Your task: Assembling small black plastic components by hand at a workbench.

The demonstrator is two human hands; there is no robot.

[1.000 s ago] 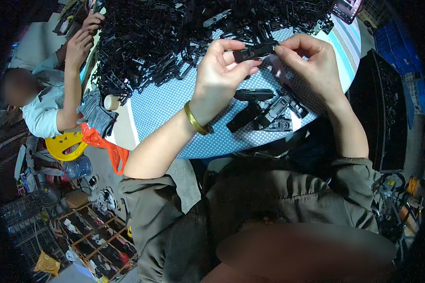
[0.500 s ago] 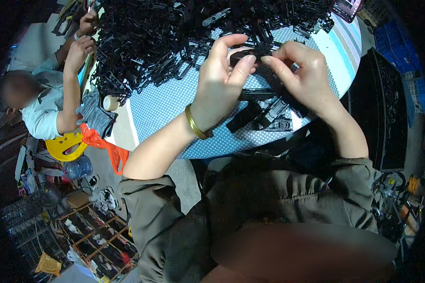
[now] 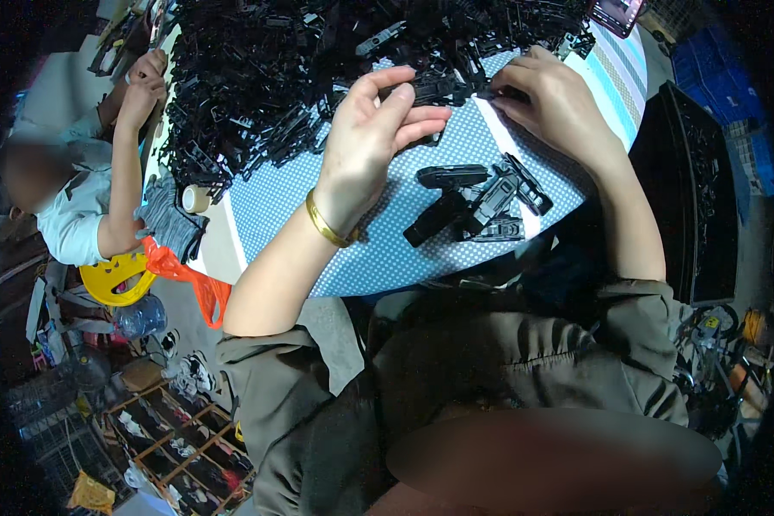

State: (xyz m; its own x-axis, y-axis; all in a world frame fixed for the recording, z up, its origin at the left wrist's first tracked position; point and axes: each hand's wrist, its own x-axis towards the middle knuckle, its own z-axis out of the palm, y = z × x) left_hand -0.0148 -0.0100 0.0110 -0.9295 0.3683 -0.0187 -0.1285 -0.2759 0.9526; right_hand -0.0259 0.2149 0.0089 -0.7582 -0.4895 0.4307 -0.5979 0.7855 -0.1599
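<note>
My left hand (image 3: 365,133) is over the near edge of a large heap of black plastic parts (image 3: 258,86), fingers stretched and apart. Right beside its thumb and fingertips is a long black part (image 3: 434,89); no clear grip on it shows. My right hand (image 3: 546,99) reaches to the heap's right edge with fingers curled down and drawn together. Whatever lies in those fingertips is hidden. Nearer me, on the blue dotted tablecloth (image 3: 310,206), rests a small group of larger black clip-like pieces (image 3: 494,198), some overlapping.
A phone (image 3: 617,13) stands at the table's far right edge. To the left are a tape roll (image 3: 196,199), grey gloves (image 3: 170,215), a red plastic bag (image 3: 193,279) and a yellow stool (image 3: 116,279). A co-worker (image 3: 86,189) sits at the table's left side.
My hands have moved apart: the left went left, its fingers opening from the black part; the right stayed near the heap's edge. The group of pieces shows more fully.
</note>
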